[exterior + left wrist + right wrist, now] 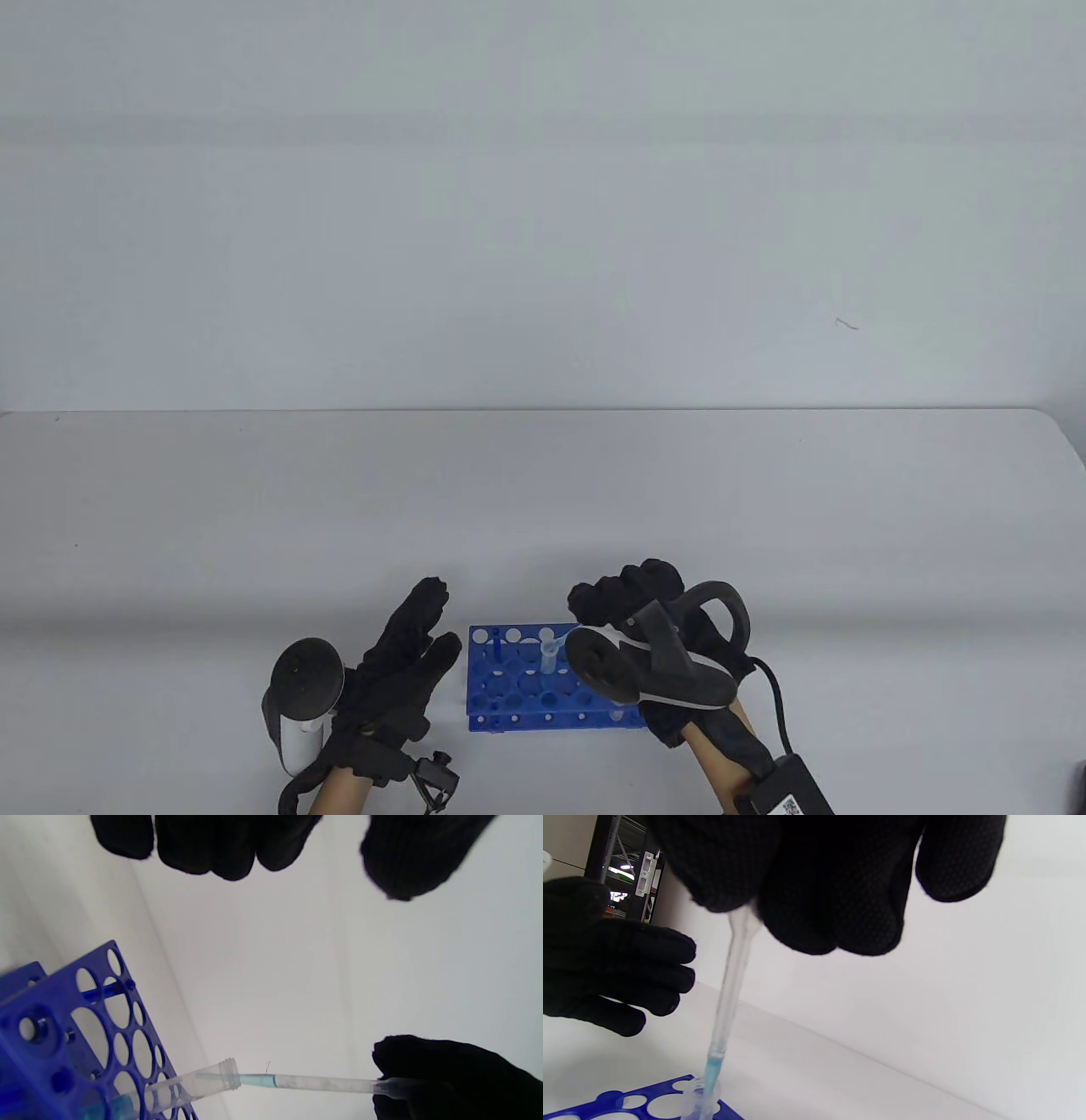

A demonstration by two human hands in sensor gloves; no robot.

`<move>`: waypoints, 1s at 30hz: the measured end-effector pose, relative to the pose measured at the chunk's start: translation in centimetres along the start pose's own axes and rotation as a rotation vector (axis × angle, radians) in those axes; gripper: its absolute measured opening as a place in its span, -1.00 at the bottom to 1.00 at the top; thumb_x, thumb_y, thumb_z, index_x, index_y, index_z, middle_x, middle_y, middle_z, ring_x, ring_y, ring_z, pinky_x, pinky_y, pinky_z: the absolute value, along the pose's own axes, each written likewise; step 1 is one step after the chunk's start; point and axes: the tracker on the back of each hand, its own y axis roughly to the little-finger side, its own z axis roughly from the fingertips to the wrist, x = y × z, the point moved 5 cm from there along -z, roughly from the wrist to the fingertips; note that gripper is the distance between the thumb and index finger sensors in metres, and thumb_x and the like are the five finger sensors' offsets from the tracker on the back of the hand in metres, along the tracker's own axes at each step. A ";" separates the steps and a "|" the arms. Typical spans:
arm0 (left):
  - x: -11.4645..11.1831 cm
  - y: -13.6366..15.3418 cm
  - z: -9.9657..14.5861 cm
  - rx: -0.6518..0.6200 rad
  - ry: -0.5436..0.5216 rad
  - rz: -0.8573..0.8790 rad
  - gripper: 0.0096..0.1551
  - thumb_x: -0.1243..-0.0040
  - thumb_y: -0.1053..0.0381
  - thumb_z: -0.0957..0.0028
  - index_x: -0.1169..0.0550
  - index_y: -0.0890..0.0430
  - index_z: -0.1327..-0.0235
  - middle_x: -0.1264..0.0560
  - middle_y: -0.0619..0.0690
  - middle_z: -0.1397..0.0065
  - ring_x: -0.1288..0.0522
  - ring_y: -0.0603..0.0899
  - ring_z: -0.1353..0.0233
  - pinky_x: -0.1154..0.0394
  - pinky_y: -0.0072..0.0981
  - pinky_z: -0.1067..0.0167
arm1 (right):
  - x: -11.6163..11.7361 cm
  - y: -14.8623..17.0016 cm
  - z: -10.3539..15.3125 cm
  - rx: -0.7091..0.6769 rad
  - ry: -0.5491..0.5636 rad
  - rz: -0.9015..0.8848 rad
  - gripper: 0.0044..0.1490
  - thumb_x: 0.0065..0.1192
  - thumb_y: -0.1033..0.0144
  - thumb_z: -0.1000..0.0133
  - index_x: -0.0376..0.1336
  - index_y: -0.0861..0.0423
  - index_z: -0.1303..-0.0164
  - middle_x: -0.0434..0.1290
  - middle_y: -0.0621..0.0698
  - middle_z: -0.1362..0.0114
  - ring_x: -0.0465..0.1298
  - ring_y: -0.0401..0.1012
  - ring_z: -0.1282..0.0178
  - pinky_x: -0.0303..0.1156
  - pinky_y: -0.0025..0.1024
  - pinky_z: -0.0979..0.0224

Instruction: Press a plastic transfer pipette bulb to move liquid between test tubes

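Observation:
A blue test tube rack (509, 696) stands on the white table between my hands. A clear test tube (550, 658) stands in it, with blue liquid low down in the left wrist view (186, 1088). My right hand (632, 598) grips the bulb end of a clear plastic pipette (729, 984), stem pointing down into the tube mouth (702, 1088). A little blue liquid sits in the pipette tip (263, 1081). My left hand (407, 658) is open and empty, just left of the rack, fingers spread and not touching it.
The rack (63, 1035) has several open holes of different sizes. A white wall rises behind the table's far edge (543, 412). Bare table surface (543, 509) lies beyond the rack and to both sides.

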 end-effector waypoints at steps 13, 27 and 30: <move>0.0 0.0 0.0 -0.001 0.001 -0.003 0.07 -0.03 -0.45 -0.02 -0.08 0.01 -0.73 -0.07 0.15 -0.78 -0.08 0.32 -0.69 -0.12 0.30 -0.59 | -0.2 -1.1 0.0 -0.024 0.101 0.072 -0.49 0.38 0.13 0.22 0.52 -0.02 0.08 0.73 -0.14 0.15 0.68 -0.21 0.15 0.46 0.01 -0.34; 0.0 -0.1 0.0 -0.005 0.000 0.003 0.07 -0.03 -0.45 -0.02 -0.08 0.01 -0.73 -0.07 0.14 -0.78 -0.08 0.32 -0.69 -0.12 0.30 -0.59 | -4.6 3.2 2.0 0.112 0.260 0.002 -0.48 0.37 0.08 0.21 0.51 -0.03 0.07 0.72 -0.16 0.14 0.68 -0.23 0.14 0.47 -0.01 -0.34; 0.0 -0.1 0.0 -0.007 0.000 0.004 0.07 -0.03 -0.45 -0.02 -0.08 0.01 -0.73 -0.07 0.15 -0.78 -0.08 0.33 -0.69 -0.12 0.30 -0.59 | -6.0 7.0 3.6 0.247 0.292 -0.066 -0.46 0.36 0.08 0.17 0.49 -0.03 0.00 0.71 -0.15 0.07 0.67 -0.22 0.09 0.45 0.01 -0.35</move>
